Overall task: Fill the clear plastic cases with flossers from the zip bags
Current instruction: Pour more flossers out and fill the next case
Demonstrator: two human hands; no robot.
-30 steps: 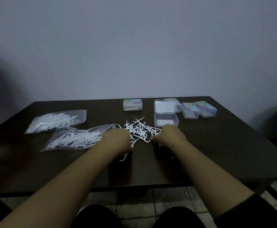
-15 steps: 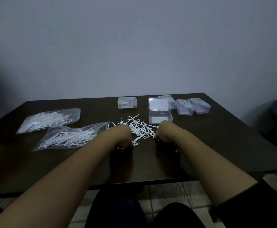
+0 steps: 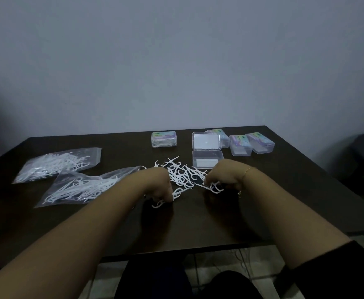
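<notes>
Lying loose mid-table, flosser pile (image 3: 183,173), between both hands, nearer the far edge than the near. Open case (image 3: 207,160) just behind pile, lid up; closed cases (image 3: 251,144) toward far right corner, one more (image 3: 163,139) at far edge. Two bags (image 3: 79,186) toward left edge. Left hand (image 3: 158,186) curled, fingertips pinching flossers at pile's near-left side. Right hand (image 3: 224,176) curled, pinching flossers at pile's near-right side.
</notes>
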